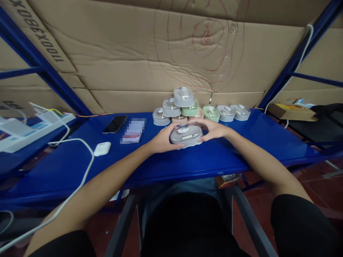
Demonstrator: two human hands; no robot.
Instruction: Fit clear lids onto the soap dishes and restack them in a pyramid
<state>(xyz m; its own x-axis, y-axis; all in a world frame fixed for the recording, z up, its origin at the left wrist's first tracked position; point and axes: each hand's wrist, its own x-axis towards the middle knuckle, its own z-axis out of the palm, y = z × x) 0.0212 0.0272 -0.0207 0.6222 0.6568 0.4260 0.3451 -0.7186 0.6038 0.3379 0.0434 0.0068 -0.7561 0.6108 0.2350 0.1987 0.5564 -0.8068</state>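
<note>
Both my hands grip one grey oval plastic case (pixel 185 135) with a round label on its lid, held just above the blue table (pixel 187 160). My left hand (pixel 161 140) wraps its left end and my right hand (pixel 213 129) wraps its right end, fingers curled round it. Right behind stands a stack of several similar cases (pixel 180 107) in grey, green and pink. To its right lie a green case (pixel 210 112) and two grey cases (pixel 233 112) in a row.
A black phone (pixel 115 124) and a blurred card (pixel 133 131) lie at the left of the stack. A white earbud case (pixel 102 149) with a white cable (pixel 80 178) sits further left. Cardboard (pixel 160 53) lines the back. A cardboard box (pixel 291 110) is on the right shelf.
</note>
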